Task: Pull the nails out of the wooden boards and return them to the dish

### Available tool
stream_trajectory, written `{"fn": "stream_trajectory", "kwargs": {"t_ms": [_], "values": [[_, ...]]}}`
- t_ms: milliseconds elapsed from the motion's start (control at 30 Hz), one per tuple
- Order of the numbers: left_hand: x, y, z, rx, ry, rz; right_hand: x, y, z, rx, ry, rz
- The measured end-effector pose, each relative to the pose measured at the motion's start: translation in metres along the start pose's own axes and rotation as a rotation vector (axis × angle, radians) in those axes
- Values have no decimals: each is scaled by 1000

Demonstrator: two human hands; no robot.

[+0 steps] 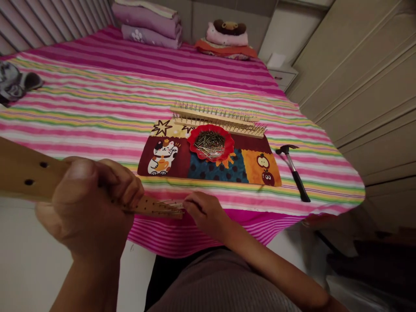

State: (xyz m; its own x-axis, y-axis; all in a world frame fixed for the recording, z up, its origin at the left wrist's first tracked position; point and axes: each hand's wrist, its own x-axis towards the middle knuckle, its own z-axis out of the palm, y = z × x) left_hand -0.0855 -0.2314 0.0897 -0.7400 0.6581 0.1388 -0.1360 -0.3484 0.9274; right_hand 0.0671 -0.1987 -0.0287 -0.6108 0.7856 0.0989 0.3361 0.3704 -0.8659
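Head view: worn on the person's head, facing forward and down over the bed [97, 86] (hands very near, bottom edge).

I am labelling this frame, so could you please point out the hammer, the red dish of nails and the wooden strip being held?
hammer [297, 177], head view, on its black handle.
red dish of nails [195, 139], head view, on its left rim.
wooden strip [22, 173], head view, on its broad end left of the left hand.

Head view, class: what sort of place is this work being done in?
Probably a bedroom: a bed with a striped sheet, folded bedding at its far end, and wardrobe doors beside it.
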Motion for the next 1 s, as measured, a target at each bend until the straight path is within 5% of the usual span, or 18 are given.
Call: {"fn": "stream_trajectory", "kwargs": {"t_ms": [233, 467, 633, 833, 1000], "values": [[0, -1, -1, -25, -29, 1, 3, -1, 6, 5, -70, 61], [3, -4, -9, -20, -82, 0, 0, 6, -6, 93, 26, 148], [7, -6, -12, -30, -92, 10, -4, 23, -8, -162, -53, 201], [5, -6, -12, -22, -124, 23, -10, -4, -5, -27, -191, 7], [1, -4, -7, -6, -96, 48, -10, -13, 2, -21, -116, -99]]}}
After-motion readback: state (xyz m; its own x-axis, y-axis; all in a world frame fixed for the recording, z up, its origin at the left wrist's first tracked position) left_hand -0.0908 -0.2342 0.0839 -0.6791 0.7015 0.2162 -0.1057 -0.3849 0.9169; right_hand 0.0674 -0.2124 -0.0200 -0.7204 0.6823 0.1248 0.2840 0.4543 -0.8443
